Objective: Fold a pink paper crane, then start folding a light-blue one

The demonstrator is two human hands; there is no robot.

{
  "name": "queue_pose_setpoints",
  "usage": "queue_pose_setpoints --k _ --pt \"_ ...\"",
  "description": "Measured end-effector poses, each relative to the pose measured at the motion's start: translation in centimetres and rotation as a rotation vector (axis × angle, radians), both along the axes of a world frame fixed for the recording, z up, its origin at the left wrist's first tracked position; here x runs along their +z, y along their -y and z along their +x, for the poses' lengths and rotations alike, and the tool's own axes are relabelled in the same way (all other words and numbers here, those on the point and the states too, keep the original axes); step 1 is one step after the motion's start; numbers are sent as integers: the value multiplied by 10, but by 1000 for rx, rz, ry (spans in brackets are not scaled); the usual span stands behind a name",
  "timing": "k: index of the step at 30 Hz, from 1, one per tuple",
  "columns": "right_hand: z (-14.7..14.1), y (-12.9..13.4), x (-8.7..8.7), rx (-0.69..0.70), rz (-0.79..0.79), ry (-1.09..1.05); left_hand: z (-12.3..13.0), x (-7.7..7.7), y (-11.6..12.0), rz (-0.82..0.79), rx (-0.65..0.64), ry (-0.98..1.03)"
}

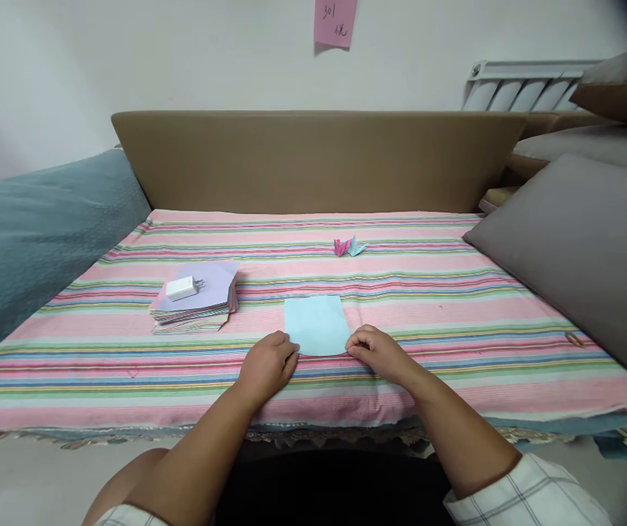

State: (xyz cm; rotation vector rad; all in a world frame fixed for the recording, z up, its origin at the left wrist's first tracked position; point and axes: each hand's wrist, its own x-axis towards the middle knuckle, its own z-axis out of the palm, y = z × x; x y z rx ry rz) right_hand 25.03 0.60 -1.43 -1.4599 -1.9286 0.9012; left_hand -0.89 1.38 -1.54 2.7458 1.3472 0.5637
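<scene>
A square sheet of light blue paper [316, 324] lies on the striped cloth in front of me, its near edge bowed slightly. My left hand [270, 363] is closed at the sheet's near left corner, thumb and fingers pinching it. At the near right corner, my right hand [375, 352] pinches the paper between thumb and forefinger. Beyond the sheet sit two small folded paper pieces, one pink [340, 247] and one light blue [356, 247], touching each other.
On the left, a stack of coloured paper [218, 292] carries a white charger plug [183, 288]. A striped cloth [401, 307] covers the seat. Grey cushions [576, 241] stand on the right, a teal cushion [44, 234] on the left, and a brown backrest [318, 161] behind.
</scene>
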Motion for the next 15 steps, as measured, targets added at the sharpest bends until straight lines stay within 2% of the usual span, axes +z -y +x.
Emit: queue_pose_setpoints --k 6,15 --pt "9 -1 -4 65 27 48 0 0 1 -1 -1 6" --pt "11 -1 -9 124 171 169 0 -1 0 0 4 17"
